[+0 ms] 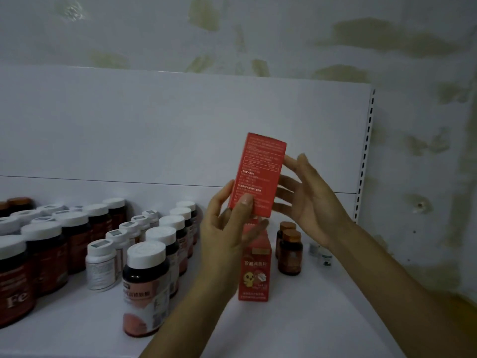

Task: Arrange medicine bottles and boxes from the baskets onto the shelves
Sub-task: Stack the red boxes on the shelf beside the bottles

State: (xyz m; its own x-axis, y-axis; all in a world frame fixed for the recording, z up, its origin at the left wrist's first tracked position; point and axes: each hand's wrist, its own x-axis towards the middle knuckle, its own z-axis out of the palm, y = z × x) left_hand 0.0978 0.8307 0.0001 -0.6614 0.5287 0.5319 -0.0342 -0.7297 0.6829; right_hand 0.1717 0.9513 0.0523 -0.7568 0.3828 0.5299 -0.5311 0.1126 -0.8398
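At centre frame in the head view, a person's left hand (227, 228) holds a tall red cardboard box (258, 175) upright above a white metal shelf (296, 326). The thumb is pressed on the lower part of the box's printed face and the fingers are curled round behind it. The right hand (312, 200), reaching in from the lower right, is spread open with fingers straight, their tips meeting the box's right edge; it grips nothing. The small white text on the box is too blurred to read.

Directly below the raised box, partly hidden by the left hand, a second red carton with a yellow chick picture (254, 275) stands on the shelf. Just right of it stand two brown bottles with copper-coloured caps (290, 254), one behind the other. Further right, near the right forearm, are a few small pale vials (321, 255). Across the left half of the frame stand rows of dark bottles with white caps (145, 277), with smaller white plastic bottles (100, 264) lined up among them. Behind them rises a white back panel (154, 125), ended at the right by a slotted upright (365, 156). Beyond and above is a stained pale wall (413, 73).
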